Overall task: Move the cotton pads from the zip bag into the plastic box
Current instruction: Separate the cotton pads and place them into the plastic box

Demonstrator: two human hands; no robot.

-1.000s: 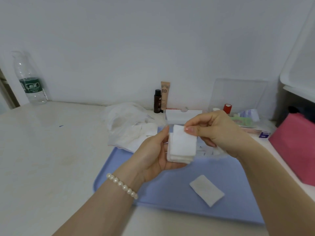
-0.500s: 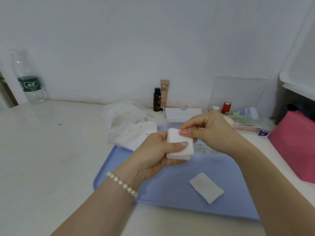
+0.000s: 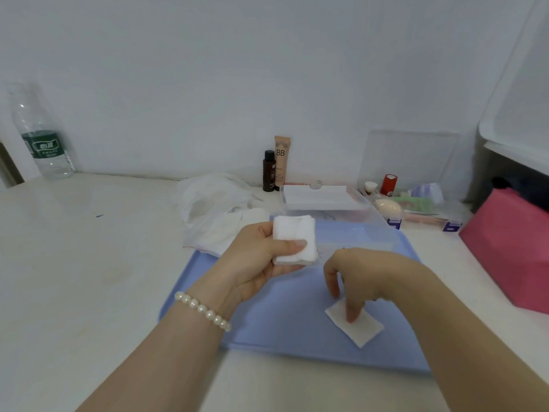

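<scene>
left hand [image 3: 255, 260] is gripping a stack of cotton pads [image 3: 294, 240], thumb clamped across the front, held just above the blue tray [image 3: 267, 322], while the right hand [image 3: 362, 278] has fingertips pressing down on a single cotton pad [image 3: 361, 327] lying flat near the tray's front edge. The clear plastic box [image 3: 341, 212] sits at the tray's far edge with the zip bag [image 3: 217, 215] to its left, bare tray between the hands, and the tube [image 3: 281, 160] at the wall reads "BB"

Took tray [image 3: 267, 331] as landmark. Single pad [image 3: 361, 327] lay on tray, right part, my right hand [image 3: 361, 278] touching it. Left hand [image 3: 261, 260] held pad stack [image 3: 294, 240] above tray's far-left part. Zip bag [image 3: 217, 215] sat behind tray's left corner, plastic box [image 3: 332, 212] on far edge, bottle [image 3: 41, 138] far left.
</scene>
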